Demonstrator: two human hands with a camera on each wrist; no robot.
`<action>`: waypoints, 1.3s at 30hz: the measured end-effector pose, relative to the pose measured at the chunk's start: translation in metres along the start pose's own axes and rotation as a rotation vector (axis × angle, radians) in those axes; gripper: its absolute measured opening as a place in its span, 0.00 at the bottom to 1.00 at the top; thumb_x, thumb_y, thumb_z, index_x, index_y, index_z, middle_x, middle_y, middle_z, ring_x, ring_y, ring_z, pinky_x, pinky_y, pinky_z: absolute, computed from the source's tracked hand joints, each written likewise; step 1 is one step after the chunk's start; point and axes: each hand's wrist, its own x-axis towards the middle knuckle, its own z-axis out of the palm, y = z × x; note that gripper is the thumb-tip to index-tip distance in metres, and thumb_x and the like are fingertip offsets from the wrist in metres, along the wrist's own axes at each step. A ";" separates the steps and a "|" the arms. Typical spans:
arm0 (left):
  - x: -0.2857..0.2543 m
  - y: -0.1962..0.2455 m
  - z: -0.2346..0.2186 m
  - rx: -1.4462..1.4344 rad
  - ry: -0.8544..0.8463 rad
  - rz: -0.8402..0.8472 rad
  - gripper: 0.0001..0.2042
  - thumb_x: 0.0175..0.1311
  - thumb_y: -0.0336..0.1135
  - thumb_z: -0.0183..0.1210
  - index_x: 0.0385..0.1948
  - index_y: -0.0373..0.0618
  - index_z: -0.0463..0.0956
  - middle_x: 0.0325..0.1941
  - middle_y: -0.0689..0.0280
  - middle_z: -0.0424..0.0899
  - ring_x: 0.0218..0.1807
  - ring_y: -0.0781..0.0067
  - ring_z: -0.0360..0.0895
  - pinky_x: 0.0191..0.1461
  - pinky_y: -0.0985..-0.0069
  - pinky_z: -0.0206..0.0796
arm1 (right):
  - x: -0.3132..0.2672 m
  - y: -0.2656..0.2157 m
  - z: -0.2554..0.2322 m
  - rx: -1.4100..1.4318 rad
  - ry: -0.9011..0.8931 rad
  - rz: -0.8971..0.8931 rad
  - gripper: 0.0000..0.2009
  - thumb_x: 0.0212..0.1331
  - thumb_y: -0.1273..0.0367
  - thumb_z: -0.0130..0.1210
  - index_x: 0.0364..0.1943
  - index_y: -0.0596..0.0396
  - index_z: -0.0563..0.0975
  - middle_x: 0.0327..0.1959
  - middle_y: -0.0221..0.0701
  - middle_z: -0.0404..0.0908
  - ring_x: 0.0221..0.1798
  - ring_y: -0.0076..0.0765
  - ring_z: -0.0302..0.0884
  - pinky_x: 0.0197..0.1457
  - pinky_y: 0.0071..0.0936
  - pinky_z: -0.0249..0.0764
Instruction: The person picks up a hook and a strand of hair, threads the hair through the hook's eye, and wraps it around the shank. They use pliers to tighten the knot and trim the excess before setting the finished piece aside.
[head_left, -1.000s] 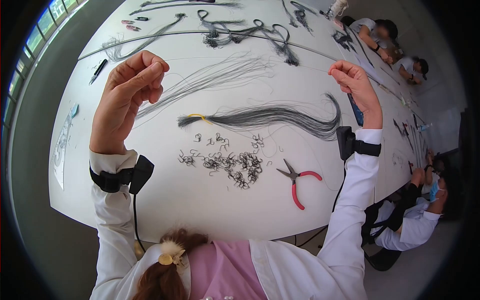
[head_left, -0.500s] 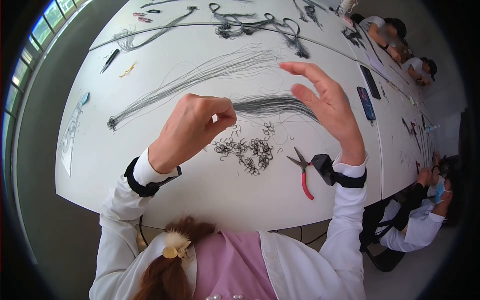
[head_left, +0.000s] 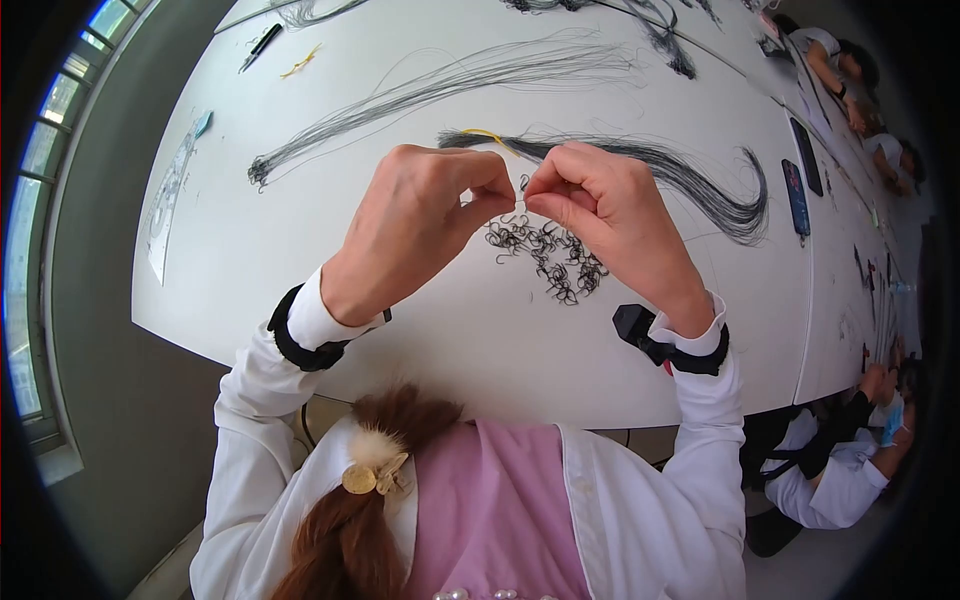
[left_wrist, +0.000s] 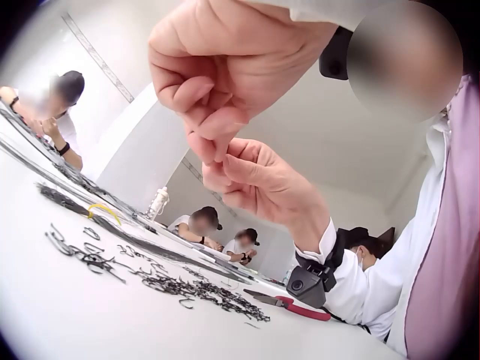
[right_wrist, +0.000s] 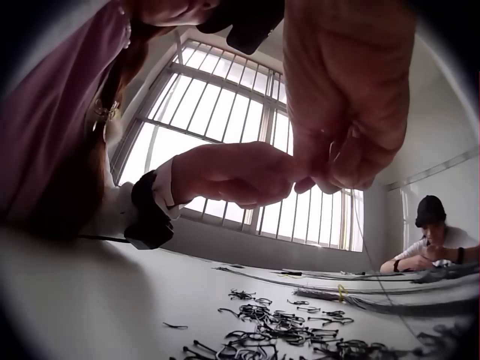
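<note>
Over the table, the left hand (head_left: 405,225) and right hand (head_left: 625,220) meet almost fingertip to fingertip, thumb and forefinger pinched on each. A thin fishing line (right_wrist: 367,240) hangs from the right hand's fingers in the right wrist view; its end between the fingertips is mostly hidden. Just below the hands lies a loose heap of small dark fish hooks (head_left: 566,272). Behind the hands is a thick bundle of dark line (head_left: 700,182), bound near one end by a yellow tie (head_left: 483,134).
A thinner bundle of line (head_left: 385,103) lies farther back, near a black pen (head_left: 260,48) and yellow strips (head_left: 300,62). Red-handled pliers (left_wrist: 304,309) lie by the right forearm. Two phones (head_left: 795,195) (head_left: 806,155) lie at the right. Other people sit along the tables.
The hands were wide apart with a line stretched between them. The left moved inward first while the right opened; now both come together, pinching, above the hooks. The head view has shifted.
</note>
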 end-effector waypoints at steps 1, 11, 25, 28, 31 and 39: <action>-0.002 -0.001 0.000 0.004 -0.018 -0.024 0.02 0.50 0.22 0.61 0.24 0.37 0.77 0.21 0.65 0.79 0.17 0.80 0.70 0.23 0.82 0.64 | 0.000 0.000 -0.003 0.009 -0.005 0.001 0.04 0.52 0.78 0.57 0.28 0.63 0.74 0.23 0.28 0.70 0.22 0.18 0.62 0.27 0.18 0.63; -0.015 -0.017 0.027 0.230 -0.368 0.131 0.08 0.49 0.24 0.61 0.31 0.41 0.75 0.29 0.62 0.76 0.33 0.61 0.76 0.34 0.69 0.68 | 0.002 -0.002 -0.031 -0.144 0.076 0.079 0.04 0.50 0.77 0.58 0.26 0.64 0.75 0.23 0.32 0.75 0.24 0.23 0.71 0.31 0.20 0.71; 0.002 -0.030 0.040 0.180 -0.458 0.101 0.06 0.47 0.23 0.61 0.25 0.39 0.73 0.27 0.62 0.76 0.29 0.58 0.76 0.33 0.67 0.69 | 0.000 0.009 -0.030 -0.145 0.083 0.001 0.04 0.51 0.76 0.58 0.25 0.62 0.74 0.20 0.24 0.68 0.21 0.16 0.56 0.24 0.18 0.56; 0.002 -0.029 0.038 0.127 -0.426 0.099 0.04 0.48 0.22 0.61 0.24 0.38 0.74 0.26 0.61 0.78 0.28 0.62 0.77 0.32 0.70 0.69 | -0.001 0.011 -0.029 -0.128 0.084 -0.001 0.04 0.51 0.76 0.58 0.25 0.62 0.75 0.19 0.24 0.68 0.21 0.16 0.57 0.24 0.18 0.56; 0.003 -0.024 0.034 0.080 -0.391 0.015 0.03 0.47 0.22 0.62 0.24 0.38 0.77 0.25 0.61 0.80 0.27 0.66 0.79 0.32 0.74 0.70 | 0.000 0.009 -0.031 -0.150 0.067 0.027 0.04 0.50 0.76 0.59 0.25 0.62 0.75 0.19 0.24 0.68 0.21 0.16 0.57 0.24 0.17 0.56; 0.003 -0.023 0.024 -0.139 -0.363 -0.303 0.03 0.48 0.22 0.62 0.25 0.36 0.81 0.22 0.64 0.83 0.24 0.78 0.79 0.32 0.82 0.70 | 0.002 0.005 -0.032 -0.162 0.024 0.099 0.05 0.49 0.74 0.59 0.25 0.64 0.76 0.18 0.34 0.74 0.21 0.24 0.70 0.26 0.22 0.67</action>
